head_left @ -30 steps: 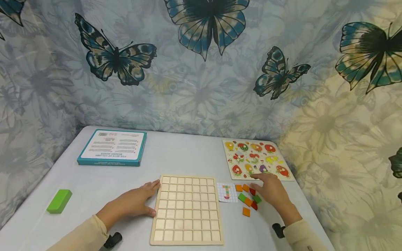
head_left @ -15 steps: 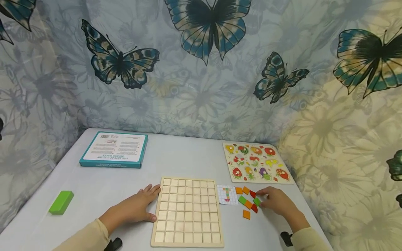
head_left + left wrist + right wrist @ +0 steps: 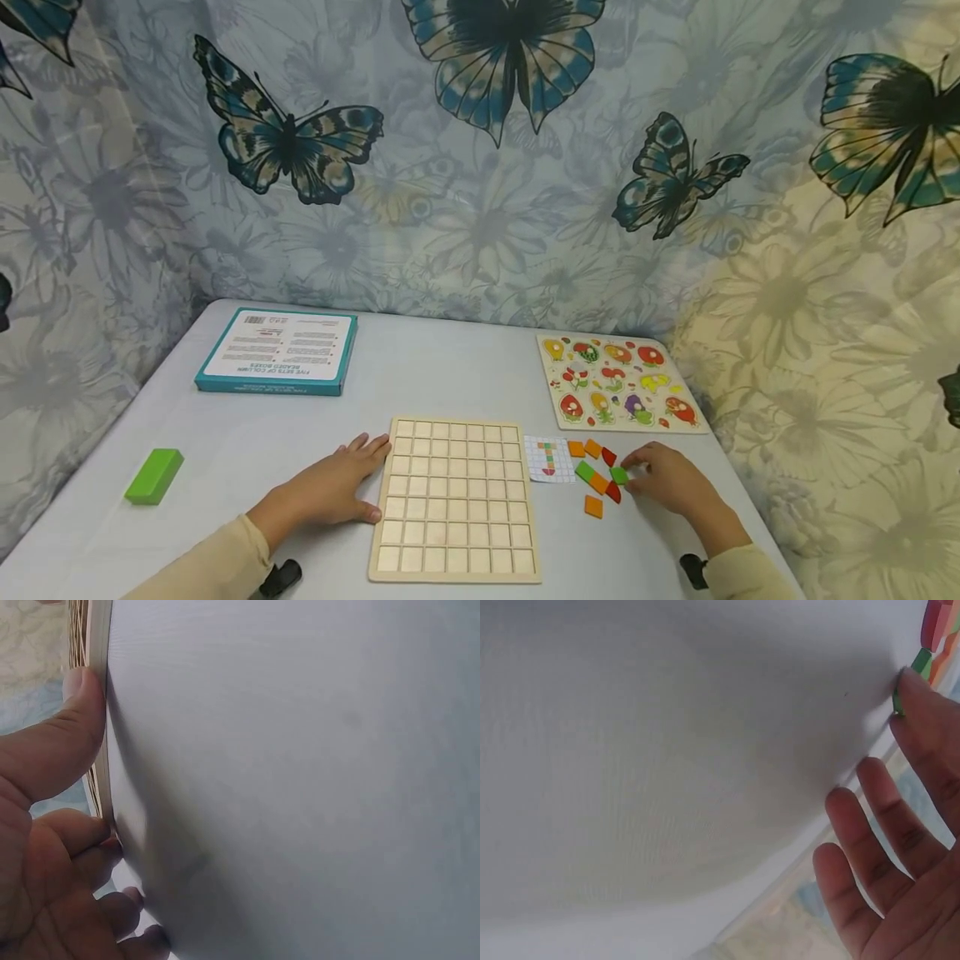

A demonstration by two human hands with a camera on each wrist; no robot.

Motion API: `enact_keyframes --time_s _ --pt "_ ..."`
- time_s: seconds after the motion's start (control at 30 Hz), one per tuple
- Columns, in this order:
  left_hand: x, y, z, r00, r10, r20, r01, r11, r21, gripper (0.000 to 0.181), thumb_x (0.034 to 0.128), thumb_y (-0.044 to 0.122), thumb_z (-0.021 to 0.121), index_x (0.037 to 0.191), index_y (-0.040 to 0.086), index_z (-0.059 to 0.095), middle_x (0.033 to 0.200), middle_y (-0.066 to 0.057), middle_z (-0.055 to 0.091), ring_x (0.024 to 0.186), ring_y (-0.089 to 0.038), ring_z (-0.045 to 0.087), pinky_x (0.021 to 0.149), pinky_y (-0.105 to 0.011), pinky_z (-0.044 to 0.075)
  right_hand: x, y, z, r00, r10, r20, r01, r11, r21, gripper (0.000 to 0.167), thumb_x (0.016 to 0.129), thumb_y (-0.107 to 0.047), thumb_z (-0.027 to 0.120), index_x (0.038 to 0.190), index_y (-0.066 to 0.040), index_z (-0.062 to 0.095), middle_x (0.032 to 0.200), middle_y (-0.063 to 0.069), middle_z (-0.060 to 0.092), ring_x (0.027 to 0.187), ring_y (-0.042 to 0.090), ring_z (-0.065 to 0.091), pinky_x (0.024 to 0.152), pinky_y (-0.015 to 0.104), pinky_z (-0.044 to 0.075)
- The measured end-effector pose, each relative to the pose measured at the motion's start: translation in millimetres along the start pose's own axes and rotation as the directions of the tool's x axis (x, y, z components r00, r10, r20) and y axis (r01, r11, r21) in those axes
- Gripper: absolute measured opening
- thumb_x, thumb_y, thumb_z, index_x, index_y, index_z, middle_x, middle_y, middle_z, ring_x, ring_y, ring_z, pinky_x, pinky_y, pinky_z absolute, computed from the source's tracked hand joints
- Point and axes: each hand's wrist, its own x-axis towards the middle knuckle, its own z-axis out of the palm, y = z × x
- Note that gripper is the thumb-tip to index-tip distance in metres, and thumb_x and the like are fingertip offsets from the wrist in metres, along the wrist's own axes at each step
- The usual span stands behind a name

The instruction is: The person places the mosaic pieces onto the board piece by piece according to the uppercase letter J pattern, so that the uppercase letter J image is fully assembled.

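My left hand [image 3: 326,486] rests at the left edge of the wooden grid board [image 3: 459,500], fingers spread and thumb against its side. In the left wrist view, the hand's [image 3: 52,881] thumb touches the board's edge [image 3: 99,637]. My right hand [image 3: 678,486] is right of the loose tiles, thumb and index finger pinching a green tile [image 3: 618,475] at its right side. The right wrist view shows the hand [image 3: 922,907] with that green tile [image 3: 924,664] at the thumb and index tips, other fingers extended. A pattern card [image 3: 550,460] lies between board and tiles.
Orange [image 3: 593,507], red and green tiles lie close together. A fruit puzzle board [image 3: 621,383] stands behind them at the back right. At the back left is a teal-edged box [image 3: 277,350]; a green block [image 3: 154,477] lies at the far left.
My right hand has come down from above the tiles to their right side, and its thumb and index finger have closed on the green tile. My left hand stays at the board.
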Motion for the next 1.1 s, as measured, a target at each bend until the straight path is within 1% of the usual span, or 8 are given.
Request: enact_keyframes --time_s 0.27,0.47,0.57,0.67,0.83,0.9,0.97,1.1 --pt "-3.6 4.4 -1.1 1.000 -0.025 -0.006 0.025 1.000 0.009 0.102 0.0747 0.046 0.080 0.152 0.001 0.032 0.159 -0.011 0.024 0.145 -0.041 0.014 0.111 -0.061 0.019 8.3 -15 3 0.999 -0.043 -0.033 0.043 0.999 0.001 0.031 0.079 -0.028 0.081 0.105 -0.014 0.074 0.106 0.004 0.065 0.096 0.028 0.060 0.083 0.050 0.050" --pt "-3.4 5.2 0.3 1.000 -0.025 -0.001 0.025 1.000 -0.006 0.101 0.0751 0.045 0.080 0.152 0.001 0.031 0.159 -0.012 0.024 0.145 -0.042 0.013 0.111 -0.062 0.019 24.8 -24 9 0.990 -0.113 -0.081 0.107 0.992 -0.068 0.038 0.084 -0.037 0.077 0.108 -0.008 0.073 0.102 0.006 0.066 0.095 0.029 0.061 0.085 0.052 0.050" --pt "-1.8 4.2 1.9 1.000 -0.019 0.005 0.019 1.000 -0.003 0.102 0.0757 0.046 0.079 0.152 0.001 0.030 0.159 -0.012 0.023 0.145 -0.041 0.012 0.111 -0.061 0.018 30.9 -26 12 0.991 -0.104 -0.090 0.096 0.992 -0.088 0.036 0.084 -0.036 0.077 0.104 -0.007 0.073 0.098 0.004 0.065 0.092 0.028 0.060 0.083 0.051 0.051" --pt "0.2 4.3 2.1 1.000 -0.021 0.012 0.021 1.000 0.010 0.102 0.0760 0.048 0.079 0.153 0.002 0.030 0.160 -0.011 0.023 0.146 -0.040 0.012 0.112 -0.060 0.018 34.5 -28 12 0.993 -0.081 -0.089 0.075 0.995 -0.068 0.031 0.084 -0.031 0.078 0.101 -0.005 0.073 0.096 0.004 0.066 0.090 0.027 0.060 0.080 0.049 0.052" --pt "2.1 7.3 -1.8 0.999 -0.028 0.017 0.027 0.999 0.026 0.102 0.0757 0.047 0.079 0.152 0.001 0.031 0.159 -0.012 0.024 0.145 -0.040 0.013 0.112 -0.059 0.018 36.2 -34 7 0.993 -0.055 -0.109 0.053 0.998 -0.024 0.032 0.085 -0.029 0.075 0.103 -0.002 0.073 0.100 0.009 0.067 0.083 0.024 0.060 0.071 0.044 0.054" --pt "2.3 8.0 -2.9 0.999 -0.028 0.016 0.027 0.999 0.034 0.101 0.0757 0.047 0.079 0.152 0.001 0.031 0.159 -0.012 0.025 0.145 -0.041 0.013 0.112 -0.059 0.019 35.8 -43 4 0.990 -0.066 -0.122 0.067 0.998 -0.002 0.032 0.085 -0.028 0.074 0.104 -0.002 0.074 0.102 0.010 0.067 0.083 0.024 0.061 0.070 0.044 0.054" --pt "2.6 8.0 -2.4 1.000 -0.026 0.013 0.025 0.999 0.042 0.101 0.0758 0.047 0.079 0.152 0.002 0.032 0.159 -0.012 0.025 0.145 -0.041 0.014 0.112 -0.060 0.019 35.2 -58 2 0.986 -0.103 -0.132 0.105 0.994 0.010 0.031 0.086 -0.029 0.074 0.105 -0.005 0.074 0.103 0.008 0.067 0.085 0.023 0.061 0.071 0.043 0.054" --pt "3.3 9.0 -0.5 1.000 -0.016 0.004 0.015 0.999 0.046 0.099 0.0766 0.048 0.078 0.152 0.002 0.032 0.159 -0.012 0.024 0.145 -0.042 0.014 0.111 -0.061 0.020 36.4 -107 10 0.959 -0.248 -0.137 0.250 0.968 -0.006 0.024 0.085 -0.026 0.077 0.103 -0.011 0.075 0.100 0.001 0.066 0.090 0.022 0.062 0.075 0.040 0.054"
